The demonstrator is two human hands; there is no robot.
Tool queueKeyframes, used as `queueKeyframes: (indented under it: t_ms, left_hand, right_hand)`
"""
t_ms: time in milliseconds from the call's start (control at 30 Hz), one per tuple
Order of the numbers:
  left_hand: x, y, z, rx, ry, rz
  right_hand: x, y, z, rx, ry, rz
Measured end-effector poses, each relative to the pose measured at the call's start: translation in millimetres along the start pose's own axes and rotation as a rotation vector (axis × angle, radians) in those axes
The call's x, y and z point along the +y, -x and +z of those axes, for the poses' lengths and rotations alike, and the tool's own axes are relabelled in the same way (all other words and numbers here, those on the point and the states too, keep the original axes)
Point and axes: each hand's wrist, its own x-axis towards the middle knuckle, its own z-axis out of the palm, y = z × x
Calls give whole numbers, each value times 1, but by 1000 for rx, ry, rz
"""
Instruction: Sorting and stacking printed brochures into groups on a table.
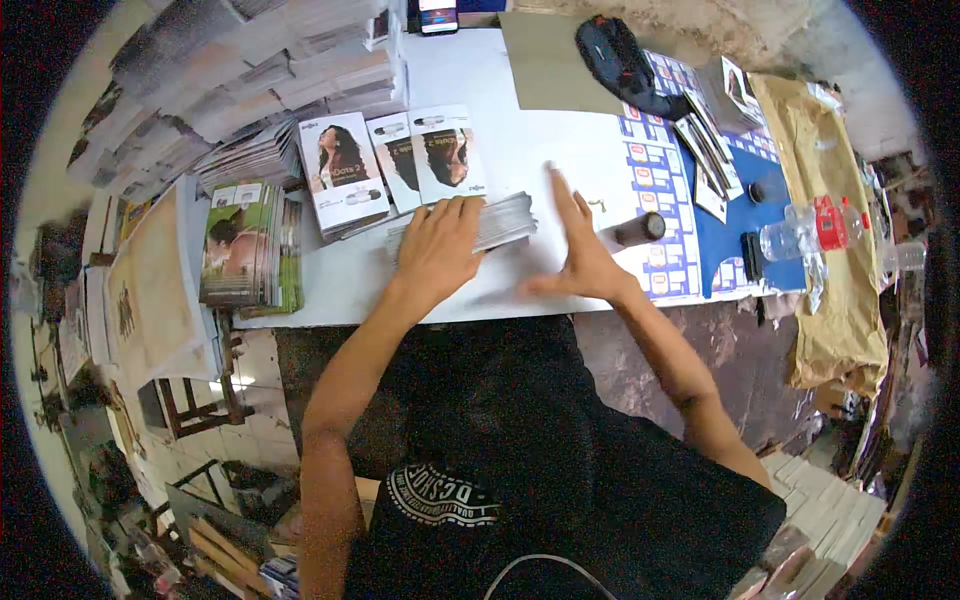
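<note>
My left hand point(440, 245) lies over a low stack of folded leaflets point(508, 222) near the table's front edge, its fingers bent across the top and gripping it. To the right of that stack my right hand point(586, 258) is held with thumb and fingers spread, holding nothing and slightly blurred. Just beyond the left hand are more printed leaflets with a long-haired figure on white: one pile point(345, 205) at the left, and another pile point(445, 150) with its picture upside down. A dark cylinder point(640, 229) lies beside my right hand.
Green-fronted booklets point(240, 245) stand piled at the table's left edge, with tall paper stacks point(250, 70) behind. A phone point(438, 16), brown board point(555, 62) and dark pouch point(625, 65) lie at the back. Plastic bottles point(785, 240) and brown paper point(845, 330) are at the right.
</note>
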Motion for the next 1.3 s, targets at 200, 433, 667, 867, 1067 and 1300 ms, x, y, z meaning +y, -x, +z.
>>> queueKeyframes:
  t_ms: [200, 433, 667, 867, 1067, 1300]
  left_hand:
    - [11, 24, -9, 385, 809, -225]
    - [-3, 43, 63, 507, 1070, -6]
    - [1, 50, 82, 665, 1174, 33]
    - [-5, 60, 128, 717, 1175, -72]
    - [6, 54, 77, 429, 1505, -221]
    - [0, 64, 87, 533, 1306, -153]
  right_hand:
    - [-9, -5, 57, 160, -1000, 230]
    - [-8, 3, 76, 136, -780, 192]
    - [10, 28, 90, -25, -1005, 513]
    - [15, 25, 112, 32, -1031, 460]
    - [-19, 2, 100, 228, -984, 460]
    - [-11, 15, 102, 149, -996, 428]
